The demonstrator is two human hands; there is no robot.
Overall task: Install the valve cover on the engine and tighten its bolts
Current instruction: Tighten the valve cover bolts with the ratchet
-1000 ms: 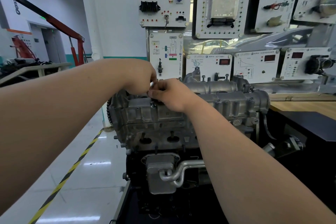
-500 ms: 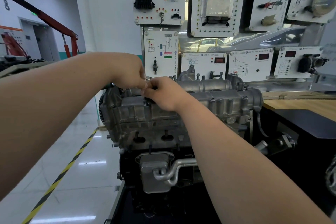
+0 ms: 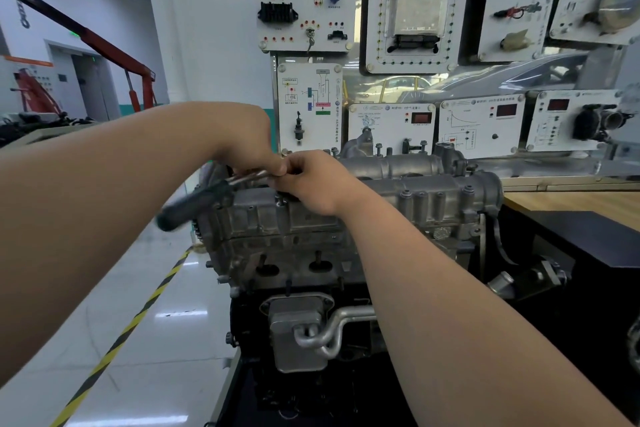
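Observation:
The grey aluminium valve cover (image 3: 415, 194) lies on top of the engine (image 3: 294, 253), with several bolts standing along its edges. A ratchet wrench (image 3: 194, 204) with a black handle sticks out to the lower left over the cover's left end, and its handle is blurred. My left hand (image 3: 246, 139) grips the wrench's metal shaft close to its head. My right hand (image 3: 318, 180) curls over the wrench head at a bolt on the cover's near left edge. The bolt and the head are hidden under my fingers.
Training panels (image 3: 415, 17) with gauges and parts cover the wall behind the engine. A wooden bench top (image 3: 571, 201) lies to the right, a red engine crane (image 3: 114, 52) stands far left, and a yellow-black floor stripe (image 3: 131, 326) runs at lower left.
The wrench's black handle has swung out into view at the lower left of my hands; before it was hidden between them. Both hands stay at the same bolt.

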